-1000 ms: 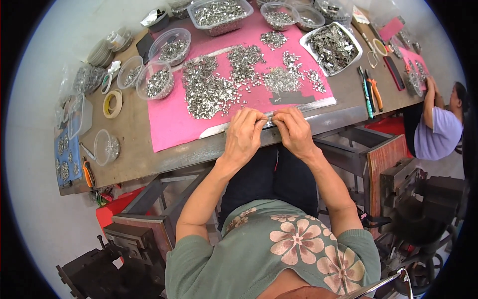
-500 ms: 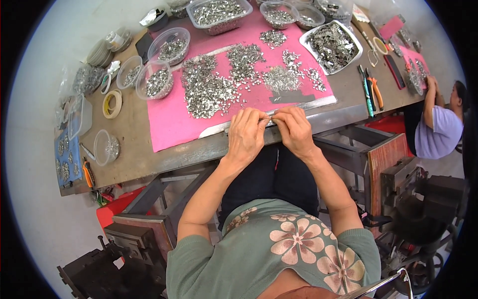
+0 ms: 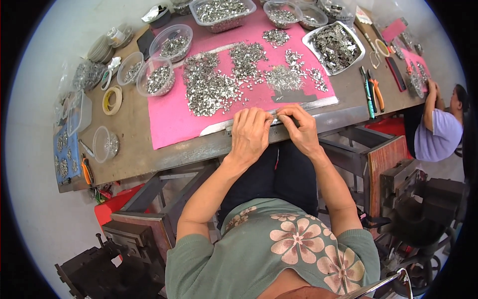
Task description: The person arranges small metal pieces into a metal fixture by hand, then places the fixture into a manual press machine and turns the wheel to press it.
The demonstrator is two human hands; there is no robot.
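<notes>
My left hand [image 3: 251, 130] and my right hand [image 3: 300, 128] meet at the front edge of the table, fingertips pinched close together. Whatever sits between them is too small to make out. Just beyond lies a pink mat [image 3: 167, 122], its near edge bordered by a pale metallic strip [image 3: 321, 103]. Small shiny metal pieces [image 3: 211, 94] are heaped across the mat. A pile of thin silvery pins [image 3: 285, 78] is nearest my right hand, behind a flat dark grey piece [image 3: 298, 98].
Clear plastic bowls [image 3: 158, 79] of metal parts stand at left and back; a white tray [image 3: 359, 56] holds more. Pliers [image 3: 377, 94] lie right, a tape roll [image 3: 112, 100] left. Metal stools [image 3: 383, 162] are below the table. Another person [image 3: 440, 129] works at far right.
Both hands stay pinched at the table edge. My right hand's fingers have shifted slightly, and the whole view has moved a little.
</notes>
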